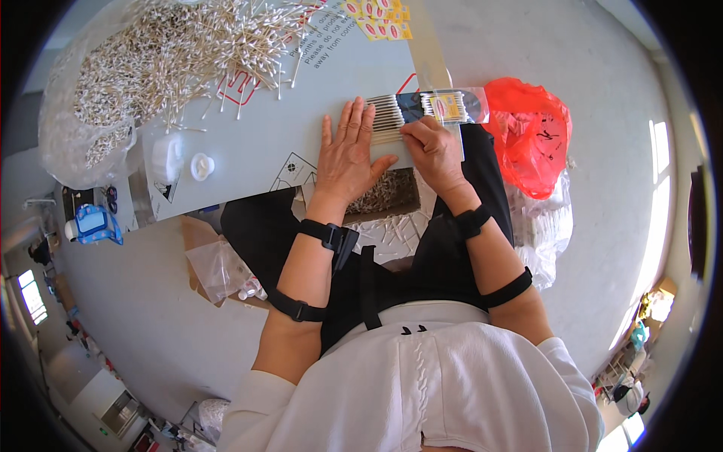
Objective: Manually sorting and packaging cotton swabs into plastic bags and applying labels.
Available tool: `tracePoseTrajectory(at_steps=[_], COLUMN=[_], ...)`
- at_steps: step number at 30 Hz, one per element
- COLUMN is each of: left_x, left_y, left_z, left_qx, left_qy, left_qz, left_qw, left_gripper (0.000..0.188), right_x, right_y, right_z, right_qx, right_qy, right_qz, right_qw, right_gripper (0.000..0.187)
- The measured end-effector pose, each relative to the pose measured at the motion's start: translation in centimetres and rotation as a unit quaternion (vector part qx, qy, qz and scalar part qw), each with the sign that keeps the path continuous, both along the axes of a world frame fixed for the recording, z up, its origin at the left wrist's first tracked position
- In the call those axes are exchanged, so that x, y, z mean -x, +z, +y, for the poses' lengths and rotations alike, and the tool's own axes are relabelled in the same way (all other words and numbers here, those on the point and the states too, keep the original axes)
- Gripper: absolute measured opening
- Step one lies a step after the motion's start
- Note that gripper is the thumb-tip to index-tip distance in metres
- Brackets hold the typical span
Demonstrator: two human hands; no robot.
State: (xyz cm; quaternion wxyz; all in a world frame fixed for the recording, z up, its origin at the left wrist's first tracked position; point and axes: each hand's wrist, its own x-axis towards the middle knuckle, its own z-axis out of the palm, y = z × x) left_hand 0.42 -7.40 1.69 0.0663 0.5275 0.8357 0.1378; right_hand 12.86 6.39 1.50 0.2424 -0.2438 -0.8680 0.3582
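A row of white cotton swabs [385,113] lies side by side on the grey table board, between my two hands. My left hand [346,154] rests flat with its fingers stretched out, touching the left end of the row. Curled closed, my right hand [435,151] has its fingertips at the lower right end of the swabs; whatever it pinches is hidden. Just beyond it, a clear plastic bag [476,104] holds a neat row of swabs with a yellow card [447,107], on a dark strip [410,107].
A big heap of loose swabs [173,56] in clear plastic covers the far left. Yellow cards [380,19] lie at the back. A small white round container [202,166] stands left. A red plastic bag [531,135] hangs right; a box of swabs [384,197] sits below the edge.
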Motion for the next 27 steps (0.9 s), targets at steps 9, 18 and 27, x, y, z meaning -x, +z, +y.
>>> tracePoseTrajectory(at_steps=[9, 18, 27], left_x=[0.0, -0.1, -0.1], left_y=[0.0, -0.1, -0.2], left_z=[0.0, 0.1, 0.0], left_qx=[0.001, -0.004, -0.023], left_qy=[0.002, 0.002, 0.006], left_qz=[0.006, 0.002, -0.006], left_qw=[1.000, 1.000, 1.000], left_gripper=[0.092, 0.093, 0.094], right_x=[-0.1, 0.2, 1.1], right_y=[0.2, 0.0, 0.7], right_z=[-0.1, 0.1, 0.3], right_qx=[0.004, -0.022, 0.008], right_qy=[0.017, 0.003, -0.013], right_qz=[-0.012, -0.015, -0.011], right_qw=[1.000, 1.000, 1.000], right_gripper=[0.007, 0.007, 0.007])
